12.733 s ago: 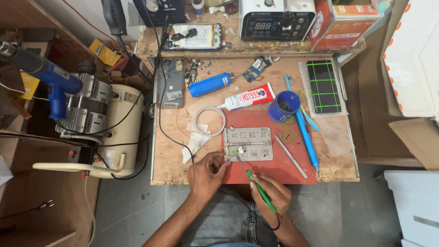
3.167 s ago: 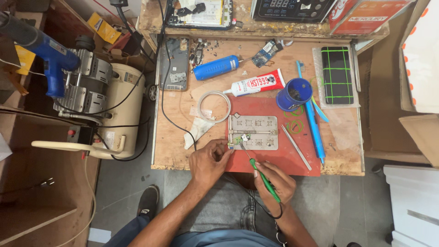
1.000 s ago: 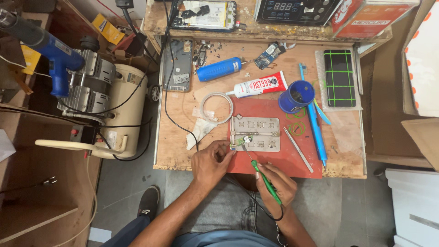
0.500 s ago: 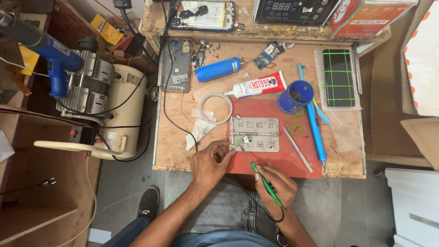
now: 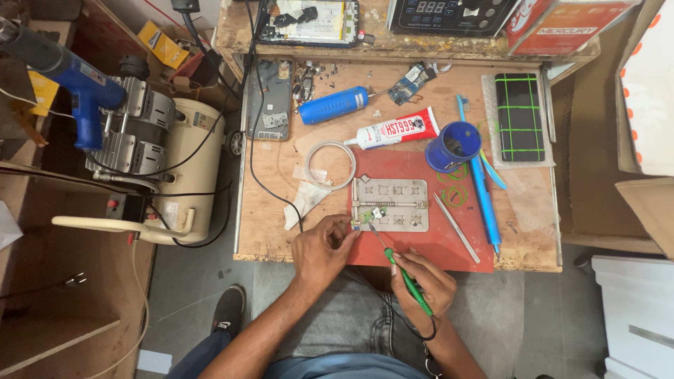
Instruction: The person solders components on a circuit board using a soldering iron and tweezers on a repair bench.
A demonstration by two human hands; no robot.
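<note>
Soldering iron tip meets small circuit board on metal holder.
Right hand (image 5: 421,277) grips the green iron (image 5: 406,281), angled up-left to the board (image 5: 371,216); left hand (image 5: 321,247) pinches the board's left edge.

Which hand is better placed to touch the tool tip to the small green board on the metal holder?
Right. The right hand holds the green-handled tool, tip aimed at the small green board on the metal holder. The left hand has its fingers at the holder's near-left edge, likely steadying it.

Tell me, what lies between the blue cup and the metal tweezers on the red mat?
In the head view, green rubber bands lie on the red mat between the blue cup and the tweezers.
</note>
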